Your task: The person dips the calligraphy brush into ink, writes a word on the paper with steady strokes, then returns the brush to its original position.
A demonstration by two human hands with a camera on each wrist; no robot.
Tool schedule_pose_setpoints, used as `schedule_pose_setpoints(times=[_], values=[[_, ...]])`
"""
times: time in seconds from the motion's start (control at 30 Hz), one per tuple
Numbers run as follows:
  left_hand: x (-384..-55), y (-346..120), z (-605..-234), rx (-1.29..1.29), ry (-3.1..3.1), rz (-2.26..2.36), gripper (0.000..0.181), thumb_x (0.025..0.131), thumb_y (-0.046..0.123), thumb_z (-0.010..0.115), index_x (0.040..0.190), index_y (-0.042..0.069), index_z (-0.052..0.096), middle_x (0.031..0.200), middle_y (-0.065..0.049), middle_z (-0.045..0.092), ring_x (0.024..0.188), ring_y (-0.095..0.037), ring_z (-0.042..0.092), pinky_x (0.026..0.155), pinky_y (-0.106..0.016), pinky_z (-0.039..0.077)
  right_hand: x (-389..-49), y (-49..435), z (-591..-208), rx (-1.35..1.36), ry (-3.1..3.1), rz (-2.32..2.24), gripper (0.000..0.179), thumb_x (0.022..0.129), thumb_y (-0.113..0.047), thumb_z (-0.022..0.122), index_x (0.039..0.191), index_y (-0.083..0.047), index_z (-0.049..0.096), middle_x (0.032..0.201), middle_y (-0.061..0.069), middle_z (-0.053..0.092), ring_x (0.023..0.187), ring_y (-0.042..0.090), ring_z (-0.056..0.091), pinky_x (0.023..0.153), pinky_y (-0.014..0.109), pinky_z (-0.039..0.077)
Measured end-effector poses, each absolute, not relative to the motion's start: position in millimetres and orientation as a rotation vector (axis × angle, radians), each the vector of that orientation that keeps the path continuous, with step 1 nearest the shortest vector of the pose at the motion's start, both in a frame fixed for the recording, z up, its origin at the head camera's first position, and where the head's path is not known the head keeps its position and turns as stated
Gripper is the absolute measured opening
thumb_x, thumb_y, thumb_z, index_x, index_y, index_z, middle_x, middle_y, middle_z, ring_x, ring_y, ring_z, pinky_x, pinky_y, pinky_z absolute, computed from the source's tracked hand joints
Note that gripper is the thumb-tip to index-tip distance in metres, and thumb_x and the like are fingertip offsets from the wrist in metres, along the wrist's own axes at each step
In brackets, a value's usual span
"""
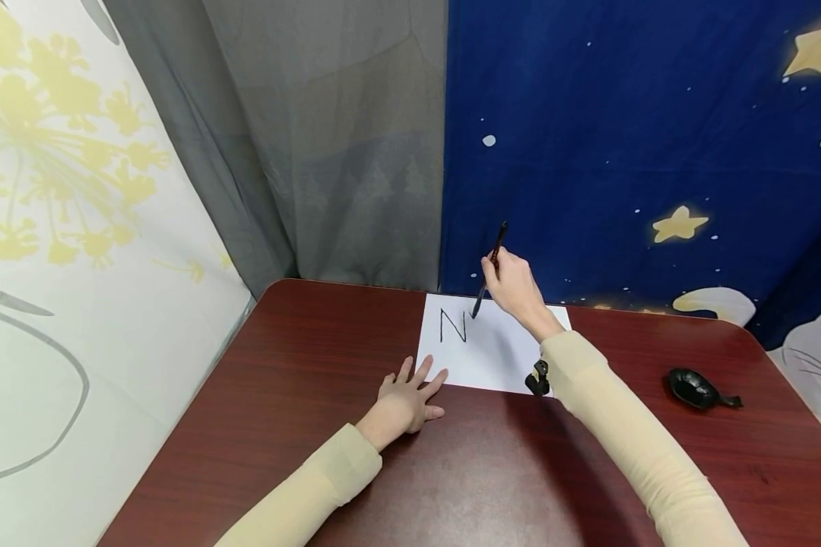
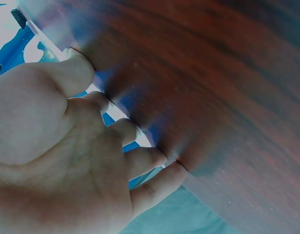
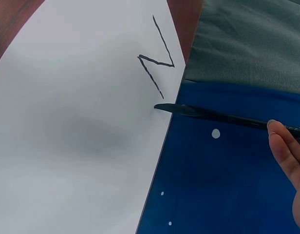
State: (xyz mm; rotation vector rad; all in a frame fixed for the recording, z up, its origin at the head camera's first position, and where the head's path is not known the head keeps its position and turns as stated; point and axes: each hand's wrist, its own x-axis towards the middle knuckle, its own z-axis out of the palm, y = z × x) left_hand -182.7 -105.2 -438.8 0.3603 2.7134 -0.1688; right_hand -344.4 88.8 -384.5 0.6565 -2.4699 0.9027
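Observation:
A white sheet of paper (image 1: 492, 357) lies at the table's far edge, with a black letter N (image 1: 453, 327) on its left part. My right hand (image 1: 516, 285) pinches a dark brush (image 1: 480, 296) by its handle, above the paper's far edge. In the right wrist view the brush's black tip (image 3: 177, 108) is over the paper just beside the N (image 3: 157, 63); whether it touches the sheet I cannot tell. My left hand (image 1: 402, 401) rests with fingers spread at the paper's near left corner. Its palm (image 2: 67, 141) shows in the left wrist view.
A glossy black oval dish-like object (image 1: 694, 389) with a narrow end sits at the right of the reddish-brown table (image 1: 315, 365). Grey (image 1: 356, 152) and blue star-patterned curtains (image 1: 588, 152) hang right behind the table. A white patterned cloth (image 1: 75, 342) hangs at the left.

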Motion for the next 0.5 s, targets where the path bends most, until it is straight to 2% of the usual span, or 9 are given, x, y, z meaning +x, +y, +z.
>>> schedule_pose_setpoints(times=[0.27, 0.5], values=[[-182.3, -104.9, -435.9, 0.356, 2.709, -0.175, 0.065, 0.104, 0.055, 0.037, 0.163, 0.039, 0.015, 0.17, 0.007, 0.004, 0.155, -0.025, 0.008, 0.117, -0.044, 0.029, -344.2, 89.5, -384.0, 0.651, -2.47, 0.916, 0.022, 0.106, -0.015, 0.05, 0.097, 0.001, 0.062, 0.077, 0.012, 0.062, 0.06, 0.023, 0.058, 0.051, 0.035, 0.045], [-181.4, -105.2, -435.8, 0.358, 2.716, -0.164, 0.065, 0.104, 0.055, 0.038, 0.162, 0.039, 0.016, 0.17, 0.006, 0.005, 0.155, -0.025, 0.009, 0.117, -0.045, 0.029, -343.3, 90.1, -384.3, 0.654, -2.473, 0.907, 0.026, 0.107, -0.017, 0.048, 0.097, 0.001, 0.062, 0.077, 0.012, 0.062, 0.06, 0.023, 0.058, 0.051, 0.034, 0.044]])
